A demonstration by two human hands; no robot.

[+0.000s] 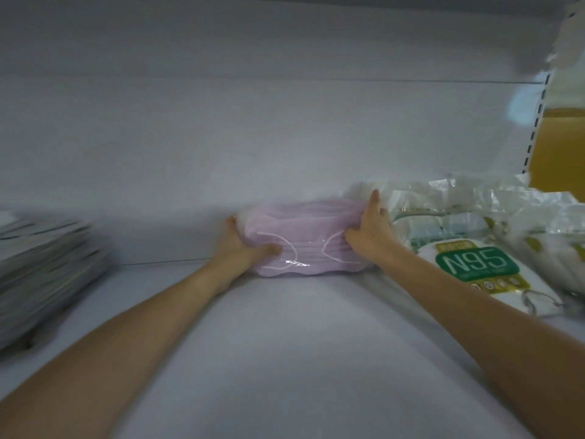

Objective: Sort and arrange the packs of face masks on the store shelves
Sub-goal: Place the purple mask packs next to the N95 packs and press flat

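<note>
Head view, looking down along two bare forearms onto a white shelf (285, 343). Both hands reach to the back of the shelf and grip a clear-wrapped pack of pink face masks (305, 236), which sits on the shelf against the white rear wall. The left hand (245, 245) curls round the pack's left end, thumb on the front face and fingers behind. The right hand (370, 226) grips the right end, thumb pressed on the front near a white ear loop, fingers spread over the top corner. Just to the right, touching the pink pack, lies a heap of white mask packs in crinkled plastic (474, 213); the nearest one bears a green N95 label (478, 264). At the far left stands a blurred stack of flat grey-and-white packs (41, 267), well apart from the hands. A yellowish box (560, 147) shows at the upper right.
</note>
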